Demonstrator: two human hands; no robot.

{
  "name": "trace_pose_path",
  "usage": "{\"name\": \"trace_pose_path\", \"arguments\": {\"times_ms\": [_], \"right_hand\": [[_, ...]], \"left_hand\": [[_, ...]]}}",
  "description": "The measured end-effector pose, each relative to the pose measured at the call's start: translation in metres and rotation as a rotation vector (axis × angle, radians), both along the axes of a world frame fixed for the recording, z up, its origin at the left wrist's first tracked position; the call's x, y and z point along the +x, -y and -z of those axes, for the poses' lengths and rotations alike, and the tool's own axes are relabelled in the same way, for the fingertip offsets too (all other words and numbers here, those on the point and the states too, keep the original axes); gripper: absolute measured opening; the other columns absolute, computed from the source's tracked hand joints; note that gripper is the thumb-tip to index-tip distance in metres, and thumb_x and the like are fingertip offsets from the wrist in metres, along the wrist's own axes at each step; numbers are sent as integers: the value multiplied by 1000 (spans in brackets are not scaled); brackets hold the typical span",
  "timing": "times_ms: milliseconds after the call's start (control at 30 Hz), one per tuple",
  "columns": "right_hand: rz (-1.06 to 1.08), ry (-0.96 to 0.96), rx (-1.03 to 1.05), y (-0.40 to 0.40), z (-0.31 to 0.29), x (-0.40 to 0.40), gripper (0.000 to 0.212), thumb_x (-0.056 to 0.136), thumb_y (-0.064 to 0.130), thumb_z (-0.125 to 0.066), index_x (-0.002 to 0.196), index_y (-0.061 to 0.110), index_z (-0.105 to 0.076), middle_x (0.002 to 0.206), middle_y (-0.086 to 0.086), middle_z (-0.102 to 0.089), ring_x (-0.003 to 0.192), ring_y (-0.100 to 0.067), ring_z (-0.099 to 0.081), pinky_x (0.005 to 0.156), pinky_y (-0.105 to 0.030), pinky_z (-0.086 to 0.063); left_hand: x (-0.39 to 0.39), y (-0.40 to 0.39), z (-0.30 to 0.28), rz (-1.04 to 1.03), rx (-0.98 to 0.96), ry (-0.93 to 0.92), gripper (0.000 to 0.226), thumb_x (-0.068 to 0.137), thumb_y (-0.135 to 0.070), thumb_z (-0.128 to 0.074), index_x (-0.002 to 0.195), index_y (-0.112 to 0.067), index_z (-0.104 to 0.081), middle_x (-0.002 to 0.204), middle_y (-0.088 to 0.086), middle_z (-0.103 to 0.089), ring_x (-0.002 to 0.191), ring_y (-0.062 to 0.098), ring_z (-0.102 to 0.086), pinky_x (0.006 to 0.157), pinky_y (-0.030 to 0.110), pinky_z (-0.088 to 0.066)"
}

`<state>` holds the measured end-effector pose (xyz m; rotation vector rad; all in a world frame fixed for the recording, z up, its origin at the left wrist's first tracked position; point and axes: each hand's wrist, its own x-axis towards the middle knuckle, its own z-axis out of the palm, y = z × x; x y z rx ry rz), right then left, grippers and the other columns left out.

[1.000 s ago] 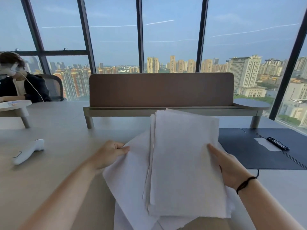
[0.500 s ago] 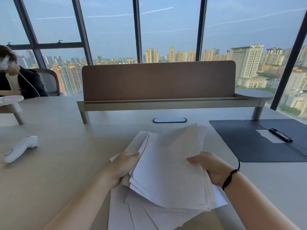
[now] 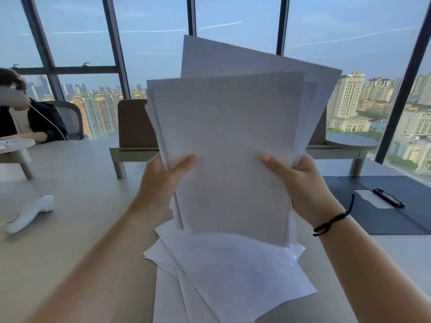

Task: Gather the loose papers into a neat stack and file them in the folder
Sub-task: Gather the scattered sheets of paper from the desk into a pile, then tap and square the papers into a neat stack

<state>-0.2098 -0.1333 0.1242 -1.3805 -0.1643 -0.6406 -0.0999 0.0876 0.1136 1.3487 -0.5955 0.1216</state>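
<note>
— Papers (image 3: 228,141) fill the middle of my frame, a bundle held upright and fanned unevenly at the top. What grips them?

— Both hands. I see the left hand (image 3: 161,180) clamped on the bundle's left edge, thumb across the front sheet; the right hand (image 3: 303,183) clamped on the right edge the same way, a dark cord bracelet (image 3: 331,221) at its wrist.

— And the rest?

— More loose sheets (image 3: 233,276) lie skewed on the table (image 3: 70,229) at lower centre, just below the held bundle; I cannot tell whether the bundle's bottom edge touches them.

— The folder?

— I see the folder (image 3: 373,213) lying open and flat at the right edge, a black pen (image 3: 388,197) on it, well apart from the papers. A white handheld device (image 3: 29,213) rests at far left.
</note>
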Motion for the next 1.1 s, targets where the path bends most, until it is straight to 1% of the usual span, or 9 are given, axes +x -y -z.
{"name": "trace_pose_path", "arguments": {"times_ms": [100,267,467,633,733,833,933,1000,1100], "right_hand": [[58,64,1,2,2,-5,36,68,29,-79,102,16,-74,97,0,-80,90,-19,-76,75,-32,-60],[111,82,-47,-10,-7,4,46,69,37,-78,110,19,-69,97,4,-79,92,-18,-76,72,-30,-59],[107,-9,-16,5,0,-4,42,68,44,-77,103,21,-74,97,2,-80,90,-19,-77,70,-30,-61],[103,-260,-18,0,62,-10,14,77,19,-79,89,11,-80,93,-10,-81,88,-30,-77,75,-43,-63],[137,-231,-55,1,55,-4,5,83,10,-77,85,11,-81,87,-7,-81,81,-25,-78,68,-38,-62],[109,-153,-33,1,37,4,8,84,12,-76,80,16,-82,86,-4,-81,79,-22,-77,69,-35,-63],[76,-196,-27,-3,55,7,7,80,22,-76,82,20,-83,90,-4,-81,86,-24,-78,73,-35,-63],[79,-324,-80,-8,81,8,25,76,38,-72,86,16,-81,93,-5,-81,93,-27,-77,74,-35,-62],[112,-454,-55,2,96,15,54,85,61,-53,88,14,-79,96,-9,-81,95,-25,-76,82,-39,-58]], "left_hand": [[-3,-6,-1,72,-12,54,17,77,-21,-80,91,-31,-79,93,-6,-80,89,15,-77,79,35,-62],[-16,10,-14,199,-64,39,25,70,-20,-75,78,-43,-80,81,-9,-79,77,9,-77,66,30,-62],[-8,2,1,268,-94,-55,14,84,-18,-70,91,-24,-81,91,-1,-80,84,17,-77,74,34,-63],[-18,12,58,159,86,-200,15,75,-15,-76,89,-17,-83,98,10,-80,92,24,-76,89,47,-58],[-14,18,50,21,75,-174,7,84,-12,-76,88,-17,-80,98,5,-81,96,22,-76,93,42,-58],[-9,14,33,48,3,-153,7,85,-13,-75,85,-18,-81,95,3,-81,94,20,-76,86,34,-60],[-5,8,54,44,123,-184,7,89,-14,-72,91,-15,-78,95,1,-81,94,19,-76,87,35,-59],[-3,7,70,-81,209,-178,7,86,-23,-75,86,-17,-79,87,-3,-81,91,19,-76,85,38,-58],[17,1,65,-256,-40,-331,8,87,-21,-72,80,-18,-72,70,-11,-77,71,7,-74,67,24,-56]]}}
